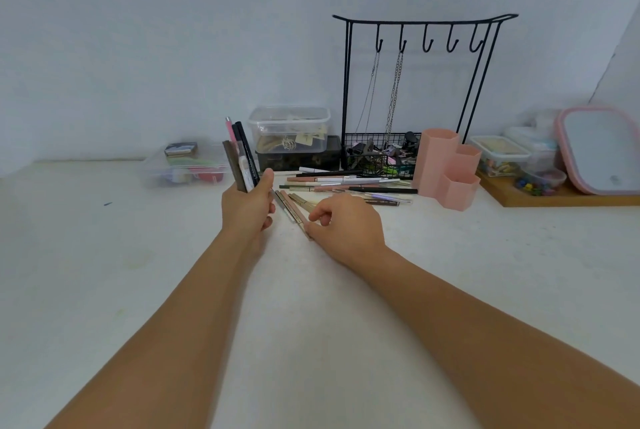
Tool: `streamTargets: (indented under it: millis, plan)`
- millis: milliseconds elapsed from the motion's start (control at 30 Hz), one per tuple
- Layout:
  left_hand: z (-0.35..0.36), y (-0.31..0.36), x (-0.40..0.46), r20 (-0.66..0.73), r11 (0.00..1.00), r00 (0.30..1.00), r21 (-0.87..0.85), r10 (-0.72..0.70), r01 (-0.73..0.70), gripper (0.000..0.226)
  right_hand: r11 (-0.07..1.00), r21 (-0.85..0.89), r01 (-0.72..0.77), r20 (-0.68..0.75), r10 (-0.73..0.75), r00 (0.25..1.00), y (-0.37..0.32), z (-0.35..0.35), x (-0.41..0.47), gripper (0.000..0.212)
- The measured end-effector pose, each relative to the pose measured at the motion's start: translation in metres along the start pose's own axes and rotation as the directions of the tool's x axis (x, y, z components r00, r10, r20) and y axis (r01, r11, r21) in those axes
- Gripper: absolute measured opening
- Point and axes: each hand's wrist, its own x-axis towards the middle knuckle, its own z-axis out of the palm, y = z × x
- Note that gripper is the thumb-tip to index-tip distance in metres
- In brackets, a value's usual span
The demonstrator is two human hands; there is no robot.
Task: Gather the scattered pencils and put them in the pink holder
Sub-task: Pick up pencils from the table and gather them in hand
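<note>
item: pencil gathering in progress on a white counter (104,255). left hand (247,208): fingers curled round an upright bundle of pencils (241,158), thumb pressed across the front; the bundle fans out at the top, so a loosened grip could let one slide out and drop back onto the counter. white lettering runs along one black barrel in the bundle, too blurred to read. loose pencils (292,208), just right of that hand: several lie slanted and side by side. right hand (343,224): fingers bent, tips pinching at the near end of these; whether one is actually lifted cannot be told. risk: round barrels may roll away under a sideways nudge, or two may come up together and one fall. scattered pencils (349,182), further back: a heap lying mostly crosswise, some touching the base of the black wire rack (415,89); small print on a few, illegible. pink holder (446,169), far right of the heap: upright, three open tubes, no pencils visible inside; a long bundle dropped in carelessly might tip it. no brand can be made out anywhere.
</note>
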Motion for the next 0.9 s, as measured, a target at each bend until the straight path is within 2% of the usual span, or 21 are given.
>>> streamTargets:
  millis: [133,333,500,567,667,767,900]
  plan:
    - [0.0006,-0.001,0.0012,-0.044,0.998,0.997,-0.02,-0.058,0.057,0.031,0.999,-0.014,-0.049,0.027,0.05,0.998,-0.0026,-0.0018,0.0009,0.014]
    - [0.0016,-0.001,0.0022,-0.051,0.994,0.994,0.021,-0.102,0.103,0.023,0.994,-0.061,-0.093,0.002,0.093,0.996,0.0015,-0.0046,0.0026,0.014]
    - [0.0008,-0.0017,0.0032,-0.054,0.993,0.992,0.027,-0.113,0.114,0.029,0.989,-0.111,-0.095,-0.005,0.095,0.995,0.0022,-0.0002,0.0055,0.021]
    - [-0.0001,-0.0025,0.0046,-0.082,0.993,0.99,0.024,-0.112,0.114,0.03,0.994,-0.021,-0.108,-0.066,0.107,0.992,0.0021,-0.001,0.0064,0.019]
    - [-0.0007,-0.0025,0.0061,-0.131,0.991,0.983,0.015,-0.126,0.129,0.031,0.961,0.25,-0.119,-0.153,0.161,0.975,0.0022,-0.0048,0.0069,0.01]
    - [-0.0008,-0.0011,0.0054,-0.128,0.99,0.982,0.017,-0.136,0.14,0.033,0.855,0.506,-0.114,-0.157,0.222,0.962,0.0023,-0.0052,0.0057,0.009]
    - [-0.0005,0.0033,0.0,0.005,0.994,0.994,0.001,-0.112,0.112,0.042,0.678,0.717,-0.163,-0.07,0.303,0.95,-0.0038,-0.0045,0.0043,0.01]
